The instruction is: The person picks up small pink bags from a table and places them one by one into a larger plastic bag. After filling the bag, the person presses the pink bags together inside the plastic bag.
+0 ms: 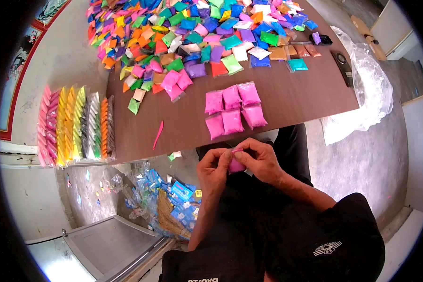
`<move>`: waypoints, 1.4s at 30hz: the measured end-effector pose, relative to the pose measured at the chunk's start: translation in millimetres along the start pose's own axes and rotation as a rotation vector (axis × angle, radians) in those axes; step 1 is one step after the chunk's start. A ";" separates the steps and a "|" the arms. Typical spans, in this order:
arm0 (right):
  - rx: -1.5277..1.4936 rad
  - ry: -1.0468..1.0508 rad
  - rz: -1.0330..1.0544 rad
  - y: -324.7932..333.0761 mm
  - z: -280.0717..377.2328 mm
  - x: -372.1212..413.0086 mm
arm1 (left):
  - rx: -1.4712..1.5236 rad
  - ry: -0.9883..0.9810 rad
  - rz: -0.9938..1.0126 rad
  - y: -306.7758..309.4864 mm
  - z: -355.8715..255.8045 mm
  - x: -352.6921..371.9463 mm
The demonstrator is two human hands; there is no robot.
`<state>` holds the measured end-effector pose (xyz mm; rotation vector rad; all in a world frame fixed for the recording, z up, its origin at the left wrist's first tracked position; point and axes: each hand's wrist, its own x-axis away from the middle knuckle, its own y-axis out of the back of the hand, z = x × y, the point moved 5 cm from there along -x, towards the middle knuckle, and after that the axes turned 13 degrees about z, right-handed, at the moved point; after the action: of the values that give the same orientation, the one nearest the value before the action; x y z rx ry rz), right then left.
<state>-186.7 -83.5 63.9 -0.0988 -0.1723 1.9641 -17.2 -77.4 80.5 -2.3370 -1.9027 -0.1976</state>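
Between my two hands, just off the table's near edge, is a small pink packet [237, 166]. My left hand [215, 165] pinches its left side with thumb and forefinger. On the other side my right hand [260, 160] grips the packet near its top, fingers curled around it and partly hiding it. Straight ahead on the brown table [183, 124], several matching pink packets [232, 121] lie in two neat rows. A thin pink plastic tool [158, 135] rests farther left on the tabletop.
A large heap of colourful packets [211, 35] covers the table's far side. Twisted strips of bagged colours [75, 127] line the left edge. At right are a dark box-like device [342, 68] and clear plastic sheeting [362, 94]. Below, a straw broom [167, 214] lies among blue wrappers [181, 191].
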 end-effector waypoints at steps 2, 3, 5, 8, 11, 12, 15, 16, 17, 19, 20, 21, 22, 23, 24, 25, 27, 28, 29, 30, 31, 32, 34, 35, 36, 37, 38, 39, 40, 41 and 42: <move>-0.028 -0.020 -0.026 4.0 -6.4 0.5 | 0.049 0.036 0.001 -2.0 0.7 1.0; -0.054 -0.040 -0.050 6.7 -9.0 0.6 | 0.099 0.071 0.001 -3.8 2.0 1.5; -0.025 -0.021 -0.057 10.8 -5.2 0.0 | 0.089 0.049 0.025 -11.0 0.4 3.4; -0.064 0.001 -0.062 8.0 -9.3 0.6 | 0.068 0.014 0.045 -9.2 8.1 5.4; -0.164 -0.007 -0.045 2.6 -7.1 0.0 | 0.035 0.004 0.047 -6.8 9.1 5.8; -0.198 -0.019 -0.028 0.4 -6.3 -0.4 | 0.012 0.007 0.050 -6.4 8.6 6.3; -0.056 -0.049 -0.001 7.2 -12.7 0.8 | 0.023 0.005 0.080 -7.3 12.1 6.1; -0.057 -0.050 -0.003 7.2 -14.6 1.1 | 0.022 0.007 0.081 -10.1 10.6 6.6; -0.048 -0.047 -0.019 8.2 -15.8 1.6 | 0.035 0.033 0.076 -14.7 8.8 7.1; -0.038 -0.045 -0.034 8.8 -15.6 1.7 | 0.049 0.059 0.068 -17.9 9.2 7.3; -0.053 -0.038 -0.043 8.7 -13.8 1.7 | 0.036 0.070 0.082 -18.5 11.5 7.4; -0.068 -0.030 -0.053 8.9 -12.8 1.7 | 0.022 0.079 0.098 -18.8 13.7 7.3; -0.068 -0.030 -0.052 8.9 -13.3 1.8 | 0.022 0.080 0.097 -18.0 15.6 7.3; -0.084 -0.035 -0.045 8.8 -14.3 1.9 | 0.010 0.071 0.099 -16.9 16.9 7.3; -0.100 -0.041 -0.037 8.5 -14.6 1.7 | -0.002 0.062 0.102 -16.0 18.0 7.1; -0.100 -0.042 -0.037 7.6 -13.3 1.2 | -0.002 0.064 0.102 -15.0 19.7 7.0; -0.180 -0.024 -0.048 4.6 -9.2 -0.6 | -0.041 0.044 0.101 -13.3 20.3 7.3; -0.181 -0.025 -0.049 6.3 -10.7 -0.1 | -0.042 0.044 0.102 -13.3 19.7 8.1; -0.160 -0.049 -0.032 8.6 -14.7 0.6 | -0.055 0.060 0.114 -14.3 18.8 8.8; -0.140 -0.073 -0.015 9.4 -18.2 0.7 | -0.068 0.075 0.127 -15.4 17.5 9.2; -0.141 -0.073 -0.016 9.0 -20.2 0.6 | -0.069 0.075 0.127 -17.1 14.4 9.8; -0.107 -0.051 -0.036 9.7 -20.4 1.0 | -0.022 0.070 0.129 -20.1 10.8 10.5; -0.072 -0.030 -0.054 9.8 -20.1 1.7 | 0.027 0.065 0.128 -24.2 11.0 11.2; -0.065 -0.022 -0.057 9.4 -19.4 2.0 | 0.038 0.075 0.122 -25.3 13.6 11.6; -0.058 -0.013 -0.060 9.4 -18.3 2.1 | 0.049 0.085 0.116 -25.4 15.9 11.5; -0.057 -0.012 -0.060 9.0 -17.5 2.4 | 0.049 0.084 0.117 -24.9 17.5 11.2; -0.097 -0.040 -0.052 8.0 -18.1 2.9 | 0.030 0.089 0.109 -24.0 19.5 11.1; -0.137 -0.069 -0.044 6.7 -18.5 3.3 | 0.010 0.094 0.100 -23.0 21.0 11.1; -0.136 -0.069 -0.043 4.8 -16.3 2.9 | 0.011 0.093 0.099 -21.9 22.0 11.2; -0.188 -0.053 -0.038 1.3 -13.5 2.0 | -0.002 0.084 0.098 -19.9 22.2 11.6; -0.240 -0.037 -0.033 -0.7 -12.1 1.7 | -0.015 0.075 0.097 -18.2 22.1 12.2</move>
<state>-184.8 -80.8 52.1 -0.2152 -0.4316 1.9062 -32.1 -58.0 61.1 -2.3888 -1.7559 -0.2860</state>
